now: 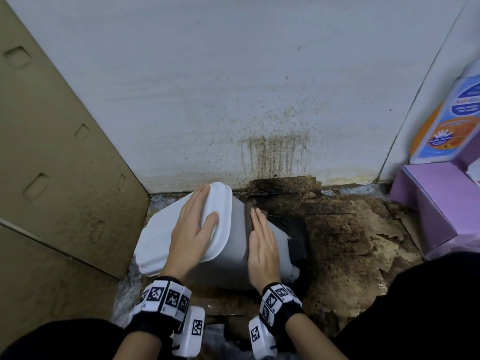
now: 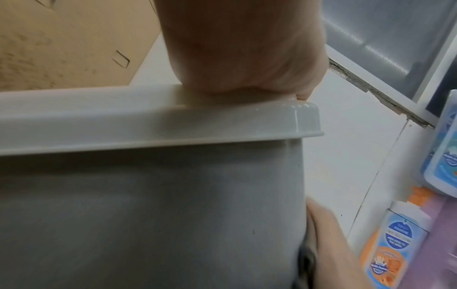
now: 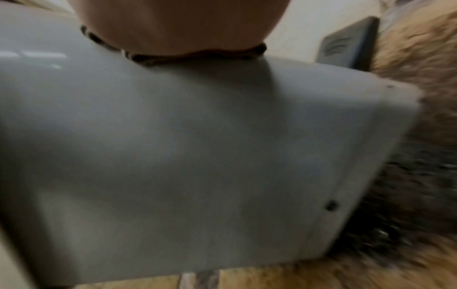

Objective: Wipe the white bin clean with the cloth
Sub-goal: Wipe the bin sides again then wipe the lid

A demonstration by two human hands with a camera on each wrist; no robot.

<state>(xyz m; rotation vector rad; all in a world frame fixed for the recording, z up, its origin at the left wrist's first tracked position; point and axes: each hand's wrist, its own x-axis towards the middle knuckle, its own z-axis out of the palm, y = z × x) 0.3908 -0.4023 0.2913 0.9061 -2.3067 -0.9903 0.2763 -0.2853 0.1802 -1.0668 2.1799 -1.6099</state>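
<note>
The white bin [image 1: 226, 255] lies tipped on its side on the floor at the foot of the wall, its lid [image 1: 161, 229] turned toward nine o'clock and its base toward three o'clock. From the head view it sits just below the centre of the picture.

A dark cloth [image 1: 248, 219] lies on the bin's upper side, showing only as a thin brown strip beside the person's right hand [image 1: 263, 245]. That hand lies flat on the cloth with straight fingers held together, pointing toward twelve o'clock; in the right wrist view the cloth's edge [image 3: 173, 55] peeps out from under the palm.

The left hand [image 1: 193, 229] rests spread on the lid, fingers straight and slightly parted, the thumb out toward three o'clock. The two hands are apart, one at each side of the lid's rim [image 2: 222, 125].

The floor [image 1: 337, 242] at three o'clock from the bin is covered with torn, dark-stained cardboard, and a brown streaked stain [image 1: 272, 154] runs down the wall at twelve o'clock. A tan cardboard box [image 1: 52, 165] stands at nine o'clock. At the far right are a purple box [image 1: 431, 198] and a blue and orange bottle [image 1: 446, 131].
</note>
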